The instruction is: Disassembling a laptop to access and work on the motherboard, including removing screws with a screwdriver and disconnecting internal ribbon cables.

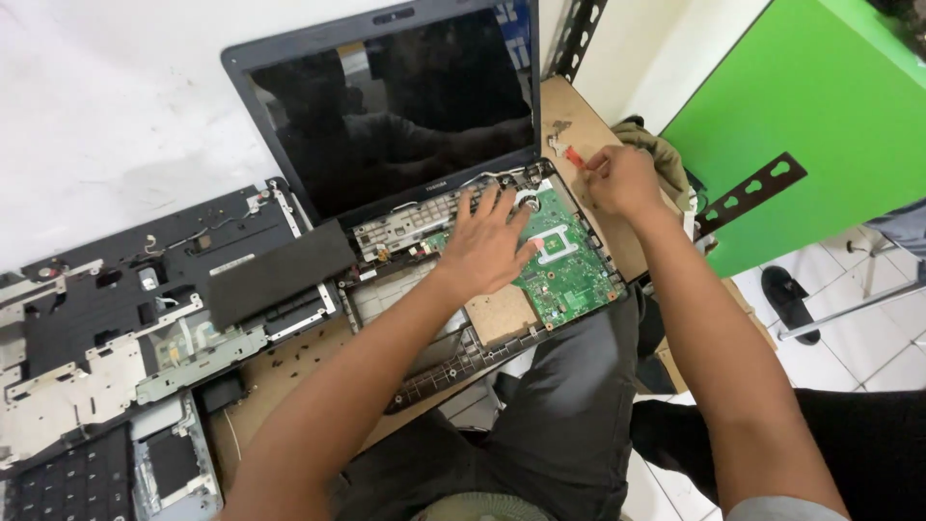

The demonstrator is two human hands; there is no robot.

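Fingers (497, 207) of the left hand (487, 246) spread flat on the opened laptop (453, 207), green circuit board (569, 260) beside, right hand (622, 178) pinching a red-handled tool (576, 156) pointing left, green panel (801, 106) at right.

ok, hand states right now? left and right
Left hand: open, fingers spread, palm flat on the laptop base beside the green board.
Right hand: closed, pinching a small red tool.

The left hand (487, 246) lies flat on the opened laptop's green circuit board (569, 265) while the right hand (622, 178) pinches a red-handled tool (575, 155).
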